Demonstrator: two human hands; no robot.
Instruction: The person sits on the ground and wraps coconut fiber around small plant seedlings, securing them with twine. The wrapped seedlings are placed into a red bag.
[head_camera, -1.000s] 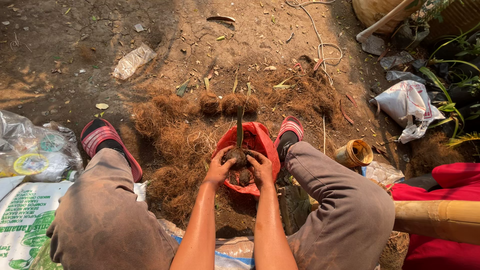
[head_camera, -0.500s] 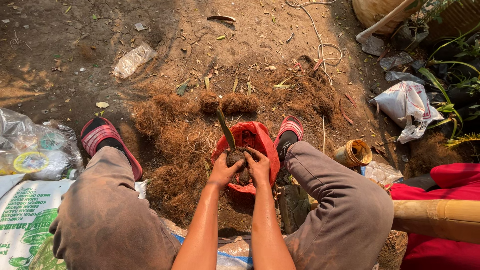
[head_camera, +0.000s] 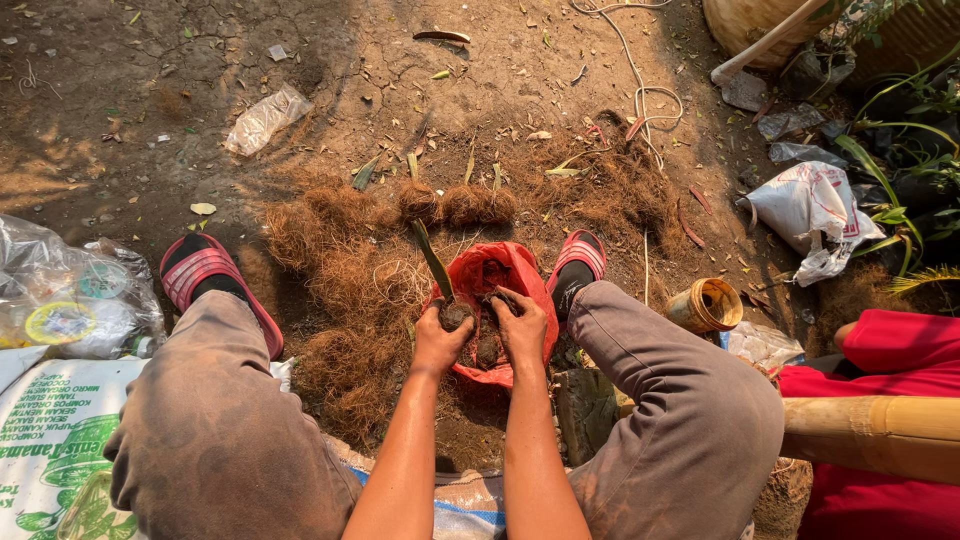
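Cupping a dark soil ball (head_camera: 458, 316) from both sides, the left hand (head_camera: 440, 342) and right hand (head_camera: 522, 328) have their fingers curled closed around it, over the mouth of a red plastic bag (head_camera: 497, 275). Out of that clump rises a green shoot (head_camera: 433, 262), its long axis slanting up and away to the left of the fingers, tip pointing toward the coconut fibre heap (head_camera: 340, 290) beyond. Left of the left fingers and well apart lies a clear plastic bag (head_camera: 75, 300) with round coloured labels inside; below it, a white sack (head_camera: 45, 440) with green print. Right of the right fingers, a yellowish can (head_camera: 705, 305) lies on its side, open mouth showing. Farther right sits a crumpled white bag (head_camera: 805, 205) with red marking. Far ahead of the fingers, a small clear wrapper (head_camera: 265, 118) rests on the dirt ground (head_camera: 150, 110).
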